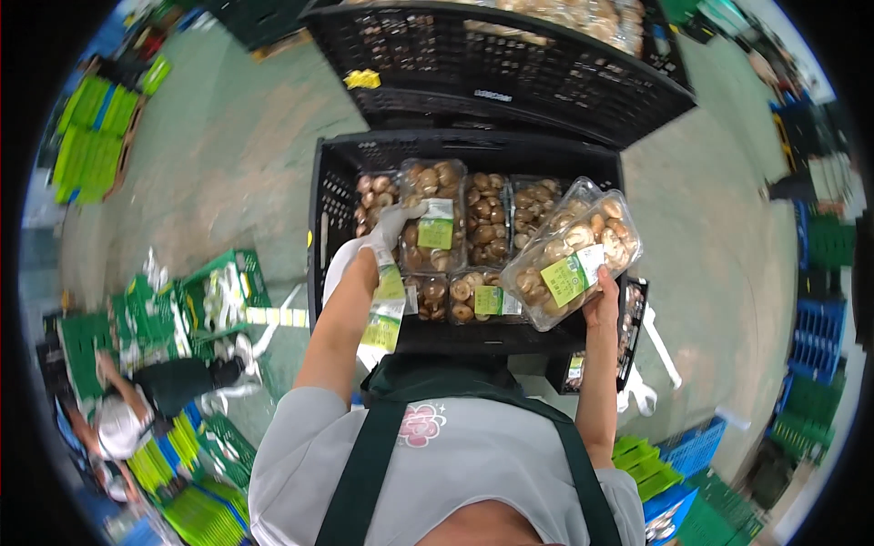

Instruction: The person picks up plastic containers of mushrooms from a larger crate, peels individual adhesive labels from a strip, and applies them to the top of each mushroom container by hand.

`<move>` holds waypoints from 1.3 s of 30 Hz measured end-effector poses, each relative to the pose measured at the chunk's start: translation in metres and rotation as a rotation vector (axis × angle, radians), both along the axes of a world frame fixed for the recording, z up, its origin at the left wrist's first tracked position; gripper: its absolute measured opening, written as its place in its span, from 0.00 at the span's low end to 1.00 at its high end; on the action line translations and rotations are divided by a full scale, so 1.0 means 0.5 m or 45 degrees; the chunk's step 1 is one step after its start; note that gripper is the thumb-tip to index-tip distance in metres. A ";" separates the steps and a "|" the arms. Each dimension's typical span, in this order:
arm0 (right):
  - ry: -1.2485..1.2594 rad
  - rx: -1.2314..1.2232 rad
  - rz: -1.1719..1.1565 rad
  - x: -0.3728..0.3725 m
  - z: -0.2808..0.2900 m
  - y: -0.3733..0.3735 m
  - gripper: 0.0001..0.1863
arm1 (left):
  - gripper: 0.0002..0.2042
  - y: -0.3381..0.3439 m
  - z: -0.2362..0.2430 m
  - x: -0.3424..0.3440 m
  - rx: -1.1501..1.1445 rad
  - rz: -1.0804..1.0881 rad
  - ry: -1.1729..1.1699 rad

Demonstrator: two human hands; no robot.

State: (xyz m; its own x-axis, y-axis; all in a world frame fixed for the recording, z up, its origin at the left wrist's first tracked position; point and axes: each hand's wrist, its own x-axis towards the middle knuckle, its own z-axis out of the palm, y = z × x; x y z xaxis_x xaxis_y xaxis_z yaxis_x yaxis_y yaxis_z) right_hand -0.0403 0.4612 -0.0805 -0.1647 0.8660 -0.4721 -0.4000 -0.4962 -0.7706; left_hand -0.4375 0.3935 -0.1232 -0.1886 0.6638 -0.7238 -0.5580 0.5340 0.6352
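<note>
My left hand (391, 229), in a white glove, reaches over a clear pack of brown mushrooms (446, 173). Its fingers are stretched onto the pack's green and white label (435, 227). A strip of similar labels (382, 332) hangs by my left wrist. My right hand (601, 302) grips a tilted clear mushroom pack (612, 238) with its own green label, above the right side of the black crate (473, 341). A second pack edge shows behind it. Several more mushroom packs (487, 218) lie inside the crate.
Just beyond stands another black crate (510, 82), tilted, with wrapped packs above it. A smaller crate of mushrooms (630, 332) sits low at right. Green crates (223, 282) and a person (127, 419) are at left. Blue and green crates (815, 341) line the right side.
</note>
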 end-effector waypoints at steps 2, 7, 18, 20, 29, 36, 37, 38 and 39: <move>0.056 0.026 -0.078 0.019 -0.013 -0.045 0.25 | 0.16 -0.017 -0.008 -0.001 0.101 0.027 -0.038; 0.211 -0.007 -0.328 -0.001 0.081 -0.164 0.25 | 0.15 -0.022 0.133 0.015 0.324 -0.190 -0.227; -0.052 0.231 -1.003 0.048 0.385 -0.522 0.26 | 0.18 0.080 0.403 0.239 0.516 -0.684 -0.536; -0.158 0.297 -1.106 0.081 0.455 -0.591 0.23 | 0.20 0.092 0.418 0.301 0.646 -0.995 -0.401; -0.849 0.293 -1.784 0.222 0.699 -1.037 0.28 | 0.20 -0.048 0.628 0.835 0.829 -1.870 -0.627; -0.715 0.464 -1.982 0.420 0.803 -1.382 0.23 | 0.21 -0.308 0.859 1.217 1.006 -2.460 -0.909; -0.694 0.498 -1.944 0.454 0.810 -1.415 0.23 | 0.21 -0.347 0.889 1.270 1.015 -2.532 -0.939; -0.712 0.487 -2.004 0.486 0.807 -1.436 0.23 | 0.21 -0.386 0.913 1.322 1.013 -2.604 -0.963; -0.685 0.398 -2.076 0.521 0.797 -1.479 0.23 | 0.21 -0.430 0.927 1.382 0.985 -2.682 -0.991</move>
State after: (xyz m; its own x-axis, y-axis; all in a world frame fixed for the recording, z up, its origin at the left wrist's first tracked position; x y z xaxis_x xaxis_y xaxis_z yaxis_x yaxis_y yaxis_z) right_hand 0.2200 -0.2784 0.3178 0.9991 0.0324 0.0259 0.0150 0.3002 -0.9538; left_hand 0.2536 0.1783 0.3401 0.9121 -0.4031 0.0748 0.0703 0.3336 0.9401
